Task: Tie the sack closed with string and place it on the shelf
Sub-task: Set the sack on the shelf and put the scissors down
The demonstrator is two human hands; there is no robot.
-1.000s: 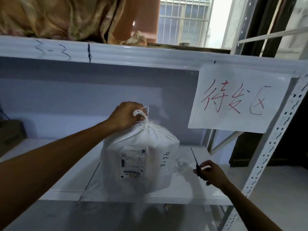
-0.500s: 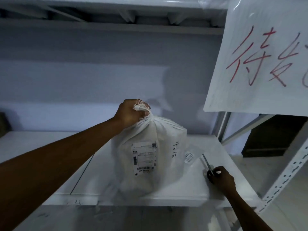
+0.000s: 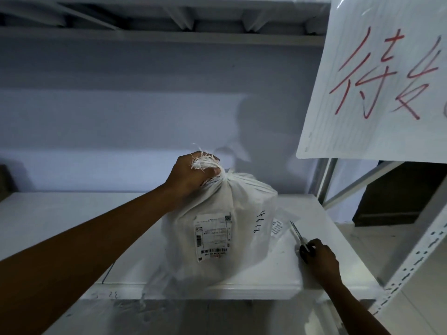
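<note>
Your left hand [image 3: 191, 175] clenches the bunched neck of the white sack [image 3: 217, 226], with frayed white strands [image 3: 203, 163] sticking out above your fingers. Your right hand [image 3: 319, 259], just right of the sack, grips black-handled scissors [image 3: 298, 234] lying on the shelf [image 3: 60, 221], where the sack stands near the front edge.

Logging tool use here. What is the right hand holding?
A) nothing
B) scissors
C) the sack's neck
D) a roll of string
B: the right hand grips dark-handled scissors beside the sack; the left hand holds the sack's neck.
</note>
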